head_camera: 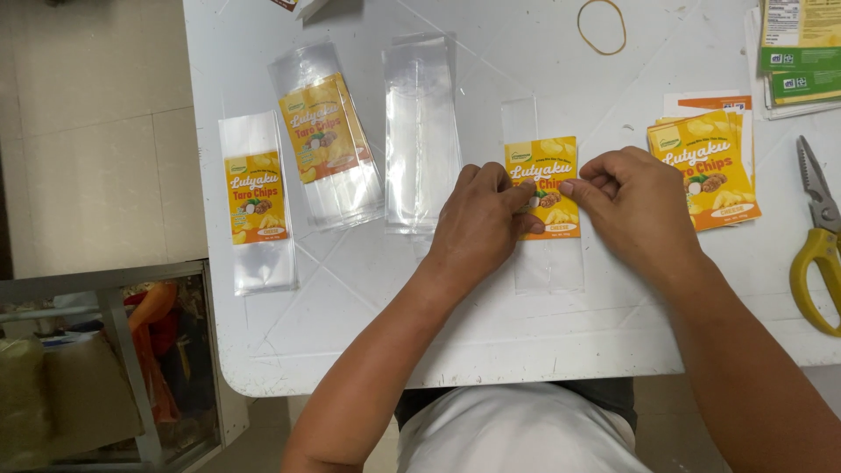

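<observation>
Left hand (480,223) and right hand (632,203) fingertips pressed on a yellow label (545,173) atop a clear plastic bag (545,254), mid white table (526,342) near its front edge, label stack (711,171) and yellow-handled scissors (819,236) toward the right edge, finished labelled bags (257,203) toward the left edge

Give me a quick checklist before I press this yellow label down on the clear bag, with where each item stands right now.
1. Both hands on the label: left hand and right hand pinch the yellow label: ok.
2. Label over the clear bag: ok.
3. Label square to the bag edges: slightly tilted: not ok.
4. Bag lying flat on the white table: ok.
5. Backing peeled off: cannot tell.
6. Spare label stack within reach of the right hand: ok.
</observation>
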